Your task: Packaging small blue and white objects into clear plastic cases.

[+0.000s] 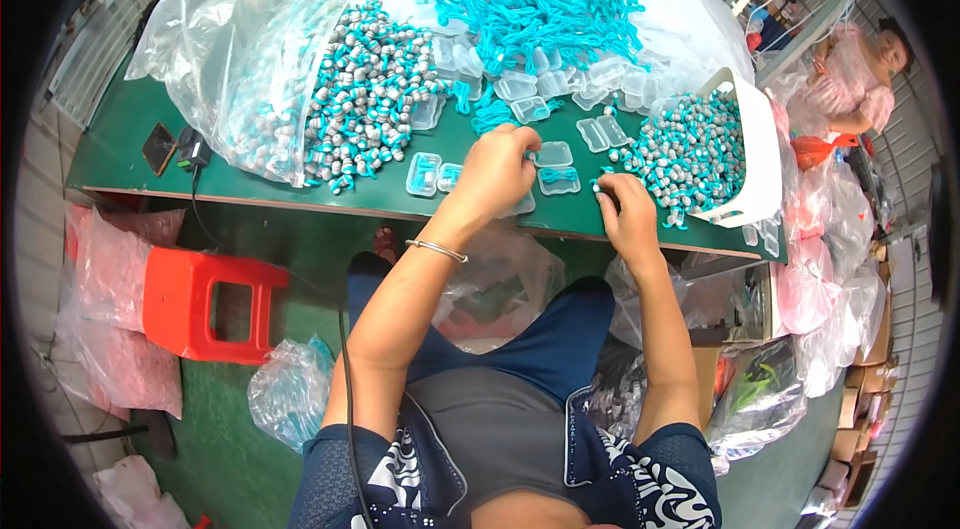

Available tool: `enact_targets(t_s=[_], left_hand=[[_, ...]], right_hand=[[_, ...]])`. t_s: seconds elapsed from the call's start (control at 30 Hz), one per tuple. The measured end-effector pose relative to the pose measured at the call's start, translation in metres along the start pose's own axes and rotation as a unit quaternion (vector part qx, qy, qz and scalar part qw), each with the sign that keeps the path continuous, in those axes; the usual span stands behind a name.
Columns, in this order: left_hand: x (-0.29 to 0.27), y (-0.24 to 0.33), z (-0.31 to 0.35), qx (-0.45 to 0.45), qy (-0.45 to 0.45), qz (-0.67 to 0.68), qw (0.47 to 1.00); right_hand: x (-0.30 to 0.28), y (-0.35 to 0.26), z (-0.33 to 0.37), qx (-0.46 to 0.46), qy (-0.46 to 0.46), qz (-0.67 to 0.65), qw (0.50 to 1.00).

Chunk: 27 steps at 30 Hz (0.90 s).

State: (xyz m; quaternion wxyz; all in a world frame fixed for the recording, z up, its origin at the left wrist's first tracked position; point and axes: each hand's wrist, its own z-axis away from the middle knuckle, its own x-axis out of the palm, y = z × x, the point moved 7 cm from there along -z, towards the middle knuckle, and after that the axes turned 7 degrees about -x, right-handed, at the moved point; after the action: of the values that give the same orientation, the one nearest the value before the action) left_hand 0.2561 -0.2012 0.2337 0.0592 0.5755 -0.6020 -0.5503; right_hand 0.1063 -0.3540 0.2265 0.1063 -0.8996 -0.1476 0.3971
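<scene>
My left hand (497, 171) is over the front of the green table, fingers curled in and thumb pressed toward them; what they hold, if anything, is hidden. Beside it lies an open clear plastic case (557, 181) with teal cord inside, and to its left another such case (423, 175). My right hand (630, 215) is at the table's front edge, thumb and fingertips together on a small grey-and-teal piece (597, 188). Just beyond it, a heap of similar grey-and-teal pieces (690, 154) spills from a white plastic bin (763, 154). An open clear case (601, 134) lies farther back.
Teal cords (530, 4) are heaped at the back, with many clear cases (610, 77) before them. A clear bag (215, 54) of grey-and-teal pieces spills at left. A red stool (165, 304) and bagged goods (130, 354) are on the floor. Another person (850, 79) is at far right.
</scene>
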Motion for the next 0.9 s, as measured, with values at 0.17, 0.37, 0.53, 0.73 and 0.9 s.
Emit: enact_targets(t_s=[0.17, 0.37, 0.53, 0.73, 0.9], left_hand=[[0.003, 0.008, 0.003, 0.027, -0.016, -0.006, 0.999], [0.006, 0.015, 0.006, 0.043, -0.008, 0.018, 0.999], [0.013, 0.013, 0.007, 0.022, -0.008, 0.037, 0.999], [0.018, 0.019, 0.012, 0.031, -0.001, -0.008, 0.999], [0.023, 0.025, 0.014, 0.084, 0.008, 0.007, 0.996]], right_hand=[[0.004, 0.014, 0.001, 0.077, -0.02, -0.059, 0.995], [0.005, 0.022, -0.002, 0.103, -0.049, -0.06, 0.992], [0.005, 0.02, -0.005, 0.106, -0.061, 0.0, 0.992], [0.008, 0.019, -0.007, 0.095, -0.043, -0.04, 0.994], [0.008, -0.014, -0.022, -0.009, -0.01, -0.014, 1.0]])
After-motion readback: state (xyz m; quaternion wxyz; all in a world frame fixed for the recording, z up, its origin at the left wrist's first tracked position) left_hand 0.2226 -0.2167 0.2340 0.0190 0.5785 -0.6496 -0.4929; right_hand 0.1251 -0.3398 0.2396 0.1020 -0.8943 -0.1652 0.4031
